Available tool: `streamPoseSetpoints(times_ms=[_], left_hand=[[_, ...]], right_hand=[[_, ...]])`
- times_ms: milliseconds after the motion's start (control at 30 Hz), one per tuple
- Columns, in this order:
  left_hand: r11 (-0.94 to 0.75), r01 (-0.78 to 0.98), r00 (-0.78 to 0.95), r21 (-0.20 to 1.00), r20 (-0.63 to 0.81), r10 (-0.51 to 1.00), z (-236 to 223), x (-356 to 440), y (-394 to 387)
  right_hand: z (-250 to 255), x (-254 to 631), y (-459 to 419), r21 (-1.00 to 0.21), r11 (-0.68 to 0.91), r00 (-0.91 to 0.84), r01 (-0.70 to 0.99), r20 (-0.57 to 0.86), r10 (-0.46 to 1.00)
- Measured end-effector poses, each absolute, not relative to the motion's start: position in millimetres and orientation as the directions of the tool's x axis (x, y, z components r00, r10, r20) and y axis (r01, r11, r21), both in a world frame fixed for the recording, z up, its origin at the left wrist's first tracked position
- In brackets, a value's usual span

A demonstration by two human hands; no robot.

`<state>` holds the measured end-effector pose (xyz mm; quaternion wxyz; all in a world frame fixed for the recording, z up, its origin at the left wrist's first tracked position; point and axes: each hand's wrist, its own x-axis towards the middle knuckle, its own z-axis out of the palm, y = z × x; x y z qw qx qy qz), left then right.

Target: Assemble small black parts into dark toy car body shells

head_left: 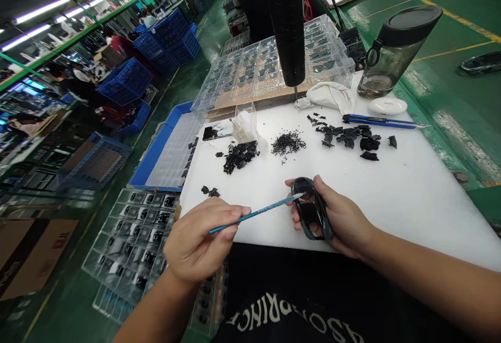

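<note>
A black printed shirt point(313, 296) lies nearest, at the bottom of the view. Above it, the closed left hand point(199, 238) grips a thin blue stick point(254, 216), whose tip touches a dark glasses frame point(311, 210). The curled right hand point(340, 217) grips that frame over a white foam pad point(391, 217), near scattered black scraps point(239, 156).

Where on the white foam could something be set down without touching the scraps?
Bare foam spreads right of the right hand, below the black scraps and blue utility knife. A narrower strip lies above the left hand. The far edge is crowded.
</note>
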<state>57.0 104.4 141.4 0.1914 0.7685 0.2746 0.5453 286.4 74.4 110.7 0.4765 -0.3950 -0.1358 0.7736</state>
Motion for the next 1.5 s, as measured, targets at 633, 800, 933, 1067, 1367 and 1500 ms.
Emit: streamPoseSetpoints(times_ms=[633,800,933,1067,1367,1500], left_hand=[[-0.725,0.425,-0.346,0.542,0.837,0.423,168.6,27.5,151.9],[-0.478,0.558,-0.362,0.678,0.717,0.595,173.7,27.5,210.3],[-0.292,0.603,-0.342,0.742,0.572,0.745,150.5,23.0,257.7],[-0.271,0.653,-0.249,0.707,0.538,0.805,125.5,17.7,280.2],[-0.351,0.710,-0.052,0.611,0.542,0.838,123.8,4.3,268.7],[-0.368,0.655,-0.118,0.660,0.570,0.813,120.1,-6.2,264.5]], right_hand=[[108.5,287.9,75.6,-0.651,-0.499,-0.250,-0.572,-0.441,0.862],[105.9,289.5,74.6,-0.638,-0.518,-0.239,-0.569,-0.475,0.847],[104.6,290.1,75.2,-0.638,-0.524,-0.228,-0.565,-0.489,0.842],[102.3,290.8,74.4,-0.628,-0.533,-0.215,-0.566,-0.512,0.832],[97.4,292.3,74.6,-0.632,-0.539,-0.217,-0.556,-0.516,0.829],[97.1,291.5,74.7,-0.624,-0.521,-0.220,-0.583,-0.495,0.840]])
